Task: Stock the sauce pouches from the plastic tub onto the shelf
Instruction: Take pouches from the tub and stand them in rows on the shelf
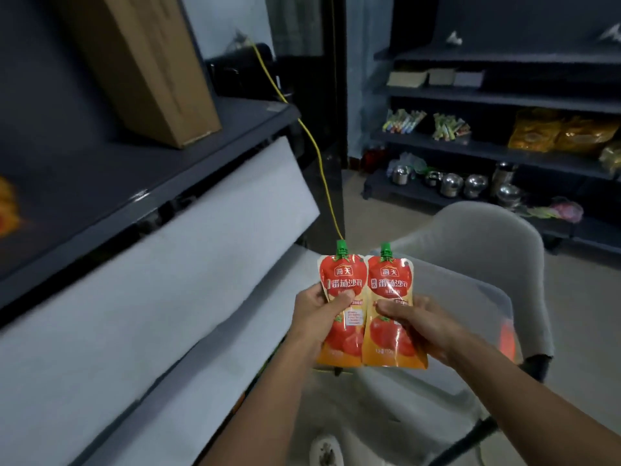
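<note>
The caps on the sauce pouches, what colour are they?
Green caps, best in the head view.

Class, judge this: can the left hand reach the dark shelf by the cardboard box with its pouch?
Probably yes. The left hand holds its pouch low and right of the shelf; nothing stands between them, and open surface shows beside the box.

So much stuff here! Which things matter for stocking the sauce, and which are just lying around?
Part of the job:
left pouch, gripped by the left hand
right pouch, gripped by the right hand
plastic tub
dark shelf on the left

Just lying about:
cardboard box
yellow cable
metal pots
yellow snack bags
grey chair
</note>
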A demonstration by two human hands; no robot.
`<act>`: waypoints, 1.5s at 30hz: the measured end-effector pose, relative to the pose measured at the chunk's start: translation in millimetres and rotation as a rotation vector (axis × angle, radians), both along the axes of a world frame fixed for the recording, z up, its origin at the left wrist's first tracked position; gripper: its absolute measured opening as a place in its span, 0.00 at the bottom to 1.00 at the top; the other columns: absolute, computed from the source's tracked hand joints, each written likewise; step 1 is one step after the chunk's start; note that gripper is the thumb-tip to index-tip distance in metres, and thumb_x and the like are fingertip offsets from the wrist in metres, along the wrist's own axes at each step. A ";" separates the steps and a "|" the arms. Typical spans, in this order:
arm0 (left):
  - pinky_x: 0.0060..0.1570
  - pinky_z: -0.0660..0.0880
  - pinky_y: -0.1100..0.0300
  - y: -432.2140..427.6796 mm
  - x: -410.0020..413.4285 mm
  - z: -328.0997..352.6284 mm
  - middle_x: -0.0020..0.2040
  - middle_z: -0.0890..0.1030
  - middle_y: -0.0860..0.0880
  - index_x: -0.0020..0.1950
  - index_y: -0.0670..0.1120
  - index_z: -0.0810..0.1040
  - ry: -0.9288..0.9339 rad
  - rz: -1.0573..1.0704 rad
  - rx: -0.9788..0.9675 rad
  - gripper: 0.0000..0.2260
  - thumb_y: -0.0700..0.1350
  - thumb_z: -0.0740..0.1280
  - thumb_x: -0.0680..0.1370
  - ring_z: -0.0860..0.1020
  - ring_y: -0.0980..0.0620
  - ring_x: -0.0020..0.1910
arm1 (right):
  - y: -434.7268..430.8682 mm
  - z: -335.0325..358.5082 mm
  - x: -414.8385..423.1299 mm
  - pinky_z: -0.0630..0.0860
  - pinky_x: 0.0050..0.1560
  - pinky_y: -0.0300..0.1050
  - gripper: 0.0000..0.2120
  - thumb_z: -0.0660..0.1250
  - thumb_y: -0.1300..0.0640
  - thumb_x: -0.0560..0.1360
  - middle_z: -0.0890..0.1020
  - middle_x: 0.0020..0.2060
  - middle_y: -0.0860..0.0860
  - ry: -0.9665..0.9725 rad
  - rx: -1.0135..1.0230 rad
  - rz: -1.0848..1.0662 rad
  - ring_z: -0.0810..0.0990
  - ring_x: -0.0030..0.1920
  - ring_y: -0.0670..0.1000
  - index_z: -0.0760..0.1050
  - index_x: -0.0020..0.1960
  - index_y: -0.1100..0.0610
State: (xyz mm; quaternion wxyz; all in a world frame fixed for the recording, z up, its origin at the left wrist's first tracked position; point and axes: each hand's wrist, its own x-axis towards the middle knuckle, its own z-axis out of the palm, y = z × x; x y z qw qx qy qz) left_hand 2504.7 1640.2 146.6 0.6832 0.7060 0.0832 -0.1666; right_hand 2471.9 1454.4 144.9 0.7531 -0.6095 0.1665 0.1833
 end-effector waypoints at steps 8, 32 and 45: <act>0.50 0.82 0.49 121.2 -24.9 69.8 0.47 0.87 0.49 0.55 0.46 0.81 -0.126 0.263 0.007 0.12 0.48 0.74 0.74 0.86 0.49 0.45 | 121.2 63.0 23.1 0.81 0.48 0.55 0.24 0.73 0.56 0.67 0.85 0.51 0.59 -0.132 0.040 0.235 0.84 0.50 0.61 0.76 0.60 0.61; 0.55 0.80 0.47 449.8 9.3 225.4 0.56 0.84 0.47 0.58 0.48 0.77 -0.554 0.754 0.072 0.11 0.40 0.71 0.77 0.83 0.48 0.54 | 461.5 203.5 156.3 0.79 0.53 0.56 0.15 0.72 0.56 0.73 0.85 0.51 0.53 -0.624 0.126 0.503 0.85 0.51 0.55 0.76 0.58 0.54; 0.49 0.80 0.59 476.6 16.5 254.5 0.54 0.79 0.49 0.55 0.46 0.76 -0.531 0.701 0.498 0.12 0.38 0.73 0.75 0.79 0.51 0.53 | 502.2 217.4 200.0 0.80 0.52 0.53 0.18 0.75 0.58 0.69 0.85 0.50 0.52 -0.752 -0.080 0.697 0.85 0.50 0.52 0.79 0.57 0.57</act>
